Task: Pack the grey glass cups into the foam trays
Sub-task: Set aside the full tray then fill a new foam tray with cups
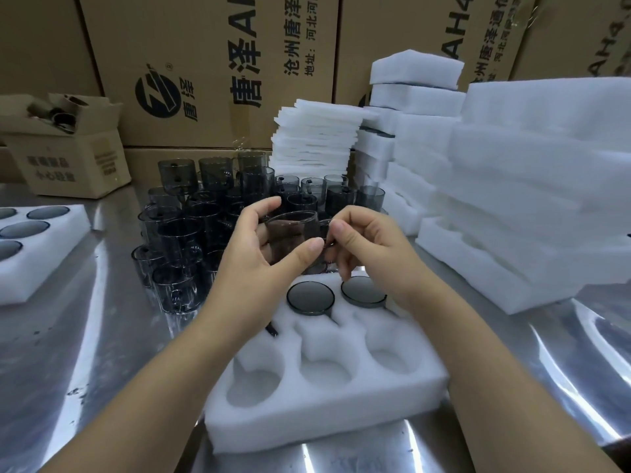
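left hand [252, 264] wrapped round grey glass cup [290, 230] | right hand [368, 247] pinching its handle | just above foam tray [324, 414]

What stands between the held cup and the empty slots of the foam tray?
Nothing visible. The left hand and right hand hold the grey glass cup above the foam tray's far edge; its three near slots lie open. Two seated cups in the far row sit low in the foam.

Left hand [263, 254] gripped cup [290, 233] body, right hand [368, 247] pinched its handle, above foam tray's [327, 414] 12 o'clock edge. Two seated cups [310, 297] in tray. Loose cups [191, 213] at 11 o'clock; foam stacks [512, 199] at 2.
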